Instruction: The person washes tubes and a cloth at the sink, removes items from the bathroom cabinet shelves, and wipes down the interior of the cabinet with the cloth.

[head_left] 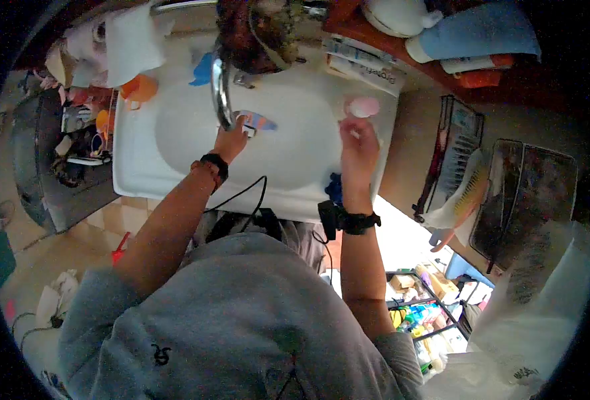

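My left hand [230, 143] is over the basin of the white sink [175, 180], just below the curved metal faucet [222, 90]. Its fingers are closed on a small light-blue tube [260, 121] with orange marks; something white shows beside the fingers. On the sink's right side, my right hand [360, 148] has its fingers curled together in a pinch. Something small and pale seems to sit between the fingertips, too blurred to name. Just beyond them lies a pink and white round object [363, 107]. Both wrists wear dark bands.
An orange cup [139, 89] and a blue item [201, 70] stand along the sink's far left. A box [365, 72] leans at the back right, below a shelf with a blue tube [478, 33]. Combs [468, 197] hang on the right. A black cable [248, 200] crosses the front rim.
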Demonstrator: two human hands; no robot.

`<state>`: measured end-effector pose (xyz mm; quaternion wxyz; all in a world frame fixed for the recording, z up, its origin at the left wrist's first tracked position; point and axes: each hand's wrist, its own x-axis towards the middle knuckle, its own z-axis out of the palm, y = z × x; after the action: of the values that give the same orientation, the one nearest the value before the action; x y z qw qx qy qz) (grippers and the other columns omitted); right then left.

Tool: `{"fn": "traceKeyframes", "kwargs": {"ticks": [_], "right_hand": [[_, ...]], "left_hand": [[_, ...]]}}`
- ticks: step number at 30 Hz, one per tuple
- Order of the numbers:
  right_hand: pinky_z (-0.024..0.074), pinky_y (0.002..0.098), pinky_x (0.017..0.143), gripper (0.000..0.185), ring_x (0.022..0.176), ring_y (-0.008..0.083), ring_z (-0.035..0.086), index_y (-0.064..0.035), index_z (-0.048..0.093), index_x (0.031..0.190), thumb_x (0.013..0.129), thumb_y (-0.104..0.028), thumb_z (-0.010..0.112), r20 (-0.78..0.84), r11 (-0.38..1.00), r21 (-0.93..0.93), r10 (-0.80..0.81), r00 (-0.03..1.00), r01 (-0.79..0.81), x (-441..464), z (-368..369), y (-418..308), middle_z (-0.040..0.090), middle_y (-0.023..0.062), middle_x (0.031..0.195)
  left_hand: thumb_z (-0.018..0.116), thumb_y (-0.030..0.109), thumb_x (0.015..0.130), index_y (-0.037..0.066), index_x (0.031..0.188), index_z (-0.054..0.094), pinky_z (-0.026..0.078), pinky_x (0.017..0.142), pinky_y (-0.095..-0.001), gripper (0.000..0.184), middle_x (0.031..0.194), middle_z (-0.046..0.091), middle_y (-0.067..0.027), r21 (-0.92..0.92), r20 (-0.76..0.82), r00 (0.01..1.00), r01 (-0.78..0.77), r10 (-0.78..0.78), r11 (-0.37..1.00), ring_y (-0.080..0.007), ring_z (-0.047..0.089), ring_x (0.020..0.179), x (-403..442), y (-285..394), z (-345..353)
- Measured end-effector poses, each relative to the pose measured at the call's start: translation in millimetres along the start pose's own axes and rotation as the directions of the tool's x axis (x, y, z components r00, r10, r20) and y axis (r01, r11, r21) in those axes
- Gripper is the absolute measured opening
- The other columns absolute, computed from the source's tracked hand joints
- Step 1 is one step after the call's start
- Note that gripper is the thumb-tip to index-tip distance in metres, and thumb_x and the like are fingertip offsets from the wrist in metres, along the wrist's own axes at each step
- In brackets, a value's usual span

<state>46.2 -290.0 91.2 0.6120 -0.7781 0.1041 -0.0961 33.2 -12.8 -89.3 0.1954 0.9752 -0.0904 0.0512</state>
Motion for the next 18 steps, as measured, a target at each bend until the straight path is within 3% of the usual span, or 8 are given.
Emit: {"fn": "traceKeyframes", "kwargs": {"ticks": [2, 4, 6, 9, 11, 14, 17, 18], "right_hand": [[0.0498, 0.0248, 0.069, 0.010, 0.079, 0.0127, 0.060, -0.0048, 0.061, 0.090, 0.081, -0.005, 0.066, 0.120, 0.991, -0.008, 0.135, 0.984, -0.135, -22.4, 17.1, 24.3, 0.062, 0.0035, 0.087], [0.0509, 0.0263, 0.068, 0.009, 0.079, 0.0138, 0.061, -0.0050, 0.061, 0.089, 0.081, -0.005, 0.065, 0.228, 0.972, -0.004, 0.229, 0.946, -0.234, -38.9, 29.3, 40.7, 0.063, 0.0034, 0.085], [0.0509, 0.0262, 0.068, 0.009, 0.078, 0.0130, 0.061, -0.0047, 0.061, 0.089, 0.081, -0.006, 0.065, 0.295, 0.963, -0.039, 0.268, 0.917, -0.268, -48.4, 35.9, 51.7, 0.064, 0.0034, 0.085], [0.0498, 0.0246, 0.068, 0.010, 0.077, 0.0106, 0.061, -0.0040, 0.062, 0.089, 0.082, -0.008, 0.066, 0.325, 0.961, -0.124, 0.274, 0.905, -0.247, -56.6, 42.1, 60.7, 0.065, 0.0038, 0.085], [0.0498, 0.0246, 0.068, 0.009, 0.077, 0.0112, 0.061, -0.0042, 0.062, 0.089, 0.082, -0.009, 0.065, 0.324, 0.946, -0.176, 0.315, 0.892, -0.271, -58.1, 45.4, 62.5, 0.065, 0.0043, 0.085], [0.0525, 0.0296, 0.069, 0.011, 0.075, 0.0165, 0.064, -0.0052, 0.061, 0.089, 0.083, -0.014, 0.063, 0.319, 0.942, -0.189, 0.325, 0.890, -0.276, -63.8, 52.7, 66.2, 0.066, 0.0061, 0.082], [0.0525, 0.0302, 0.069, 0.011, 0.076, 0.0171, 0.064, -0.0050, 0.060, 0.088, 0.083, -0.014, 0.063, 0.339, 0.946, -0.155, 0.323, 0.884, -0.287, -66.2, 58.5, 58.8, 0.066, 0.0064, 0.083], [0.0526, 0.0303, 0.069, 0.011, 0.076, 0.0178, 0.064, -0.0051, 0.060, 0.089, 0.082, -0.013, 0.063, 0.345, 0.957, -0.160, 0.284, 0.894, -0.242, -64.5, 60.8, 55.0, 0.066, 0.0069, 0.083]], "left_hand": [[0.061, 0.014, 0.079, 0.000, 0.121, 0.044, 0.035, 0.099, -0.0449, 0.047, 0.124, 0.046, -0.0187, -0.077, 0.289, 0.948, 0.162, -0.134, 0.984, -0.0353, 0.039, 0.120, -18.4, -66.3, 51.2], [0.061, 0.016, 0.079, 0.000, 0.120, 0.045, 0.035, 0.098, -0.0457, 0.046, 0.122, 0.047, -0.0186, -0.018, 0.394, 0.910, 0.148, -0.129, 0.989, -0.0349, 0.040, 0.118, -19.9, -85.0, 63.7], [0.055, 0.015, 0.083, 0.001, 0.109, 0.053, 0.041, 0.087, -0.0463, 0.029, 0.105, 0.060, -0.0133, 0.163, 0.339, 0.941, -0.045, -0.013, 0.986, -0.0302, 0.054, 0.103, -23.2, -89.3, 68.3], [0.058, 0.011, 0.082, 0.001, 0.102, 0.056, 0.045, 0.081, -0.0428, 0.023, 0.104, 0.061, -0.0144, 0.207, 0.325, 0.945, -0.089, 0.017, 0.974, -0.0280, 0.058, 0.095, -24.1, -81.6, 67.5], [0.059, 0.008, 0.082, -0.001, 0.100, 0.057, 0.046, 0.079, -0.0394, 0.021, 0.105, 0.061, -0.0143, -0.122, 0.305, 0.947, 0.144, -0.101, 0.982, -0.0255, 0.059, 0.093, -33.9, -101.0, 100.3], [0.062, 0.007, 0.080, -0.004, 0.103, 0.055, 0.046, 0.079, -0.0356, 0.025, 0.106, 0.061, -0.0151, -0.395, 0.306, 0.938, 0.281, -0.163, 0.875, -0.0217, 0.060, 0.094, -31.3, -87.3, 89.9], [0.064, 0.018, 0.081, -0.007, 0.107, 0.053, 0.048, 0.078, -0.0378, 0.037, 0.106, 0.062, -0.0179, -0.236, 0.447, 0.882, 0.277, -0.150, 0.931, -0.0240, 0.061, 0.093, -30.9, -87.6, 98.9], [0.065, 0.020, 0.081, -0.006, 0.108, 0.053, 0.048, 0.078, -0.0386, 0.039, 0.107, 0.062, -0.0183, -0.081, 0.510, 0.842, 0.250, -0.176, 0.965, -0.0250, 0.061, 0.094, -35.6, -88.0, 104.9]]}}
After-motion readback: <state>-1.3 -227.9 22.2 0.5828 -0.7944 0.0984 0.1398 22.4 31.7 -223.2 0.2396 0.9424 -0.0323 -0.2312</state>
